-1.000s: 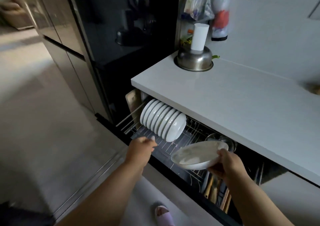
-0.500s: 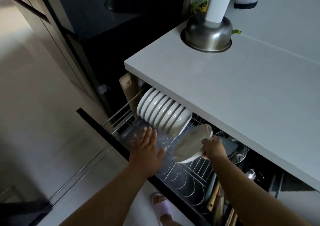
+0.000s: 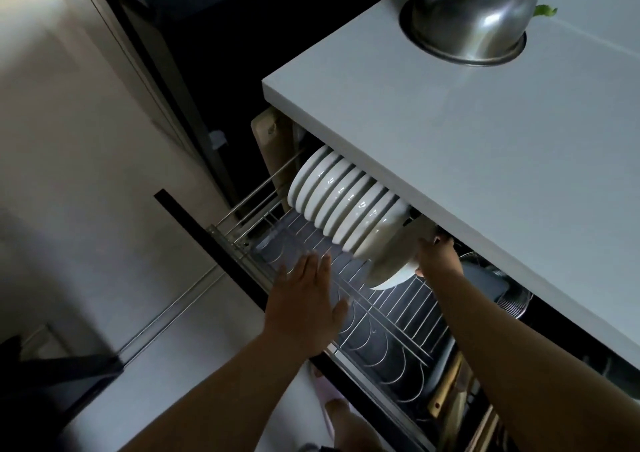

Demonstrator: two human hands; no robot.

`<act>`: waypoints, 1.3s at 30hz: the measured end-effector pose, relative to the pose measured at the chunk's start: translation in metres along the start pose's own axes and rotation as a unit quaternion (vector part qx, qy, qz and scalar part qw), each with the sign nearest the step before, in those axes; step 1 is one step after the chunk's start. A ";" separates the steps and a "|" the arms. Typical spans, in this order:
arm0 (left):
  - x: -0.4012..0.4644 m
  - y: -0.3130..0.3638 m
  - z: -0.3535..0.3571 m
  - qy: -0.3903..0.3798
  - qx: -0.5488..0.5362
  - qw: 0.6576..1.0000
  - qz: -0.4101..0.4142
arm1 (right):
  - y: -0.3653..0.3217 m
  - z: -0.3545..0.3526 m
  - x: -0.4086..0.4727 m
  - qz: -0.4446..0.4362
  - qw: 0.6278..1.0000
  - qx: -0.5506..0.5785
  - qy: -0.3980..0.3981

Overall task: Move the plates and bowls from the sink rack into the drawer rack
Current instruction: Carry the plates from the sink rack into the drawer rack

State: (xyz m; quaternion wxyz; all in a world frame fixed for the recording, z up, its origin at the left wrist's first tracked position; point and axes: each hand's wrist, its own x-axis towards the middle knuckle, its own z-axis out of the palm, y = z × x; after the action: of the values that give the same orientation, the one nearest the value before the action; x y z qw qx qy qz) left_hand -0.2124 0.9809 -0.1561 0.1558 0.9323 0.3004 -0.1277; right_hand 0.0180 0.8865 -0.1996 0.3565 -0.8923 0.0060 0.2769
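Reaching down over the pulled-out chrome wire drawer rack (image 3: pixel 388 316), the person is partway through the job, judging by how things lie. Farthest left, the left hand (image 3: pixel 304 299) hovers flat above the rack's front rail, its fingers (image 3: pixel 313 266) straight and spread, holding nothing; whether the palm touches the wire cannot be told. Just beyond it stands a row of white ceramic dishes (image 3: pixel 346 205), upright on edge and packed face to face in the slots, their far rims tucked under the pale grey stone desk (image 3: pixel 450 146); this row looks like the work already done. At the right end of that row, the right hand (image 3: pixel 438 256) grips the rim of one more white ceramic plate (image 3: pixel 391 264), fingers curled round its upper edge, the plate tilted nearly upright and touching or almost touching the last dish in line. It appears to be going into the next free slot, though whether it is seated yet is unclear. Right of it, many wire slots stand free, so the rack has room for more. The sink rack is out of view, so how many pieces remain cannot be judged. An upturned stainless steel bowl (image 3: pixel 471 15) sits on the desk above.
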 end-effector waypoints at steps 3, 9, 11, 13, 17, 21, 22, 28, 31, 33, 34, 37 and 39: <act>0.001 -0.001 0.001 0.008 0.001 1.000 0.007 | -0.007 0.003 0.004 -0.012 0.999 -0.032 0.008; 0.000 -0.002 0.000 0.021 0.002 1.000 0.012 | -0.015 0.017 0.009 -0.061 0.981 -0.186 0.003; 0.000 -0.001 0.000 0.022 -0.001 1.000 0.010 | -0.021 0.022 0.016 -0.057 0.983 -0.176 0.013; 0.000 -0.001 0.000 0.026 -0.005 1.000 0.009 | -0.023 0.026 0.018 -0.076 0.981 -0.178 -0.005; -0.001 -0.001 -0.001 0.022 -0.015 1.000 0.004 | -0.028 0.028 0.023 -0.063 0.974 -0.218 -0.015; -0.001 0.000 -0.002 0.016 -0.013 1.000 0.001 | -0.030 0.028 0.026 -0.063 0.984 -0.167 -0.015; -0.001 0.000 -0.003 0.014 -0.014 1.000 0.001 | -0.032 0.029 0.025 -0.057 0.984 -0.166 -0.019; -0.002 0.001 -0.005 0.016 -0.024 1.000 -0.004 | -0.026 0.022 -0.005 -0.050 0.987 -0.144 -0.040; -0.002 0.003 -0.004 0.021 -0.042 0.999 -0.008 | -0.017 0.018 -0.031 -0.075 0.985 -0.142 -0.069; -0.004 0.004 -0.006 0.014 -0.049 0.999 -0.014 | -0.010 0.012 -0.050 -0.114 0.976 -0.156 -0.096; -0.005 0.005 -0.008 0.011 -0.049 0.999 -0.017 | -0.006 0.008 -0.059 -0.133 0.972 -0.164 -0.104; -0.009 0.005 -0.013 -0.015 -0.079 0.997 -0.016 | 0.000 -0.015 -0.093 -0.171 0.969 -0.149 -0.101; -0.016 0.010 -0.020 -0.031 -0.142 0.989 -0.012 | 0.002 -0.036 -0.117 -0.200 0.964 -0.148 -0.091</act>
State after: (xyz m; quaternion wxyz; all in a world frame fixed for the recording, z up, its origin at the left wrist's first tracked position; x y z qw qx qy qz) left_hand -0.2163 0.9724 -0.1305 0.2948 0.8926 0.3215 -0.1144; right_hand -0.0638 0.8397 -0.1212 0.2677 -0.8892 -0.2457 0.2781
